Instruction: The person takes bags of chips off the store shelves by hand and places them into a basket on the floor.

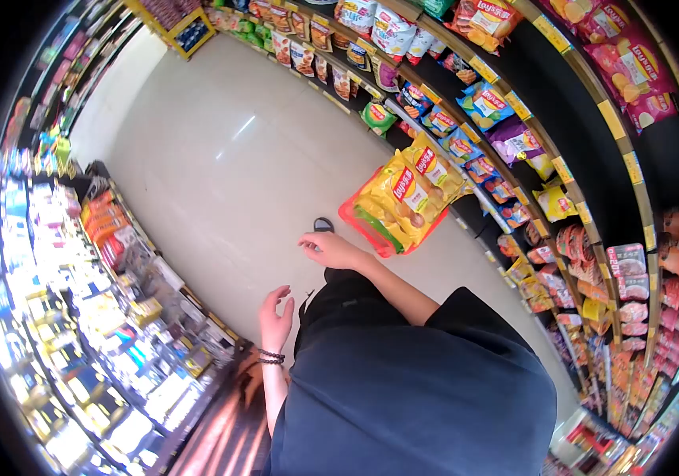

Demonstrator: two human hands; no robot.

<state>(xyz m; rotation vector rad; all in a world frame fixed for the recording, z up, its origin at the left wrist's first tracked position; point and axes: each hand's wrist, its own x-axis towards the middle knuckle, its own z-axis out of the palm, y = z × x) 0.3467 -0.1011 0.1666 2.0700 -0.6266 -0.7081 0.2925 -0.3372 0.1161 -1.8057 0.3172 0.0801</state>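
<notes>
I stand with a long snack shelf [597, 170] on the right side.
Farther than my arms, and to the right, is a red basket [361, 231] with yellow chip bags [415, 194] inside. My right hand [330, 250] is nearest to it, its fingers loosely bent and narrow. My left hand [276, 319], nearer to me, has fingers curved and a little wide; its wrist wears a dark bracelet [271, 357].
</notes>
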